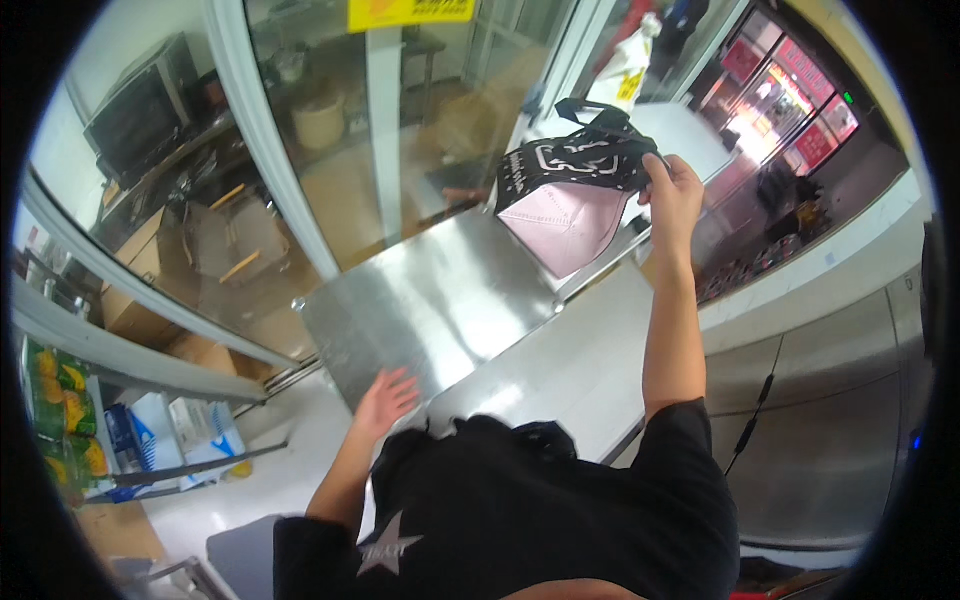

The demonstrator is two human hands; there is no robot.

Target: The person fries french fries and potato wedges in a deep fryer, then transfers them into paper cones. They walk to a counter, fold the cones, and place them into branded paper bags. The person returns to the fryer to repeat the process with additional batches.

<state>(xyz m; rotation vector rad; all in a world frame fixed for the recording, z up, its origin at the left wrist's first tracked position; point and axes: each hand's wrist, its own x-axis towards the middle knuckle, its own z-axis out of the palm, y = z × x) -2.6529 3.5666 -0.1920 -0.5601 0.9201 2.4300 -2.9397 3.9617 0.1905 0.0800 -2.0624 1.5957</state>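
My right hand (675,184) grips the top edge of a black fabric bag (577,161) with white print and a pale pink base (570,225). The bag lies tipped, its pink underside towards me, where a stainless steel table (435,292) meets a white surface (675,135). Its black handle loop (592,112) sticks up at the far side. Whatever the bag contains is hidden. Over the near left corner of the steel table, my left hand (386,401) is held with fingers spread and nothing in it.
Glass panels in pale frames (386,135) stand behind the steel table. At the left is a rack (202,461) beside boxes (195,427) and a green fruit-printed carton (67,412). A stainless steel cabinet (817,420) stands at the right. A white plastic bag (626,67) sits farther back.
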